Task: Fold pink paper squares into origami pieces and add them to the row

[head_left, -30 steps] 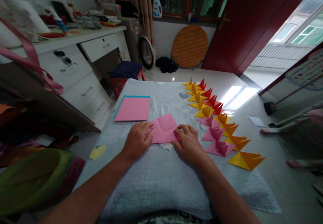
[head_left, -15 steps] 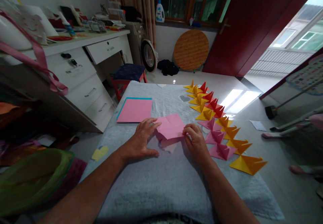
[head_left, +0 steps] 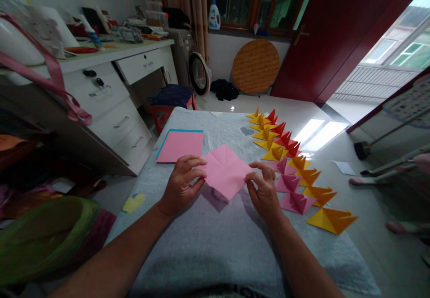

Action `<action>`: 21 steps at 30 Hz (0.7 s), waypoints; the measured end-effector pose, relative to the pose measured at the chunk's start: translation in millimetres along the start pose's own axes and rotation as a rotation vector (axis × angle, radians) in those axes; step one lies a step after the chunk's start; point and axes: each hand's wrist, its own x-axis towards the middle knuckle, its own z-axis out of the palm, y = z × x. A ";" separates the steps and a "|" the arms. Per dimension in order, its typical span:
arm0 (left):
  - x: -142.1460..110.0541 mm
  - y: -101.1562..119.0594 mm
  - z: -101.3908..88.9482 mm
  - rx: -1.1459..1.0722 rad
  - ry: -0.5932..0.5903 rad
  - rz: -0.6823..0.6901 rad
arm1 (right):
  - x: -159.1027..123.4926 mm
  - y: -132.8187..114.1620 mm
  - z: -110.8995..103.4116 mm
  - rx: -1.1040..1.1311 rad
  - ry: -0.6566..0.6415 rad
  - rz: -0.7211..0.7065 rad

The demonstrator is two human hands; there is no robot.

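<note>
A pink sheet of origami paper [head_left: 224,170] with crease lines is held just above the table, one corner pointing toward me. My left hand [head_left: 186,179] pinches its left corner between thumb and fingers. At the opposite corner, my right hand [head_left: 265,188] grips the paper the same way. To the left lies a stack of square paper [head_left: 180,146], pink on top with a blue edge showing. Folded paper cranes stand in rows at the right: yellow ones [head_left: 332,219], pink ones [head_left: 298,202] and red ones [head_left: 291,146].
A pale blue cloth [head_left: 201,253] covers the table. Left of it are a white desk with drawers [head_left: 101,92], a red stool with a dark cushion [head_left: 173,97] and a green basket [head_left: 50,235]. A round wooden board [head_left: 255,66] leans against the back wall.
The pink sheet has been turned so a corner now points toward me. My left hand has gone from spread fingers to pinching the sheet's left corner.
</note>
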 end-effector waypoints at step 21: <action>-7.6 38.1 11.5 0.188 -0.057 0.393 | -8.1 -13.5 2.4 0.187 -0.117 -0.205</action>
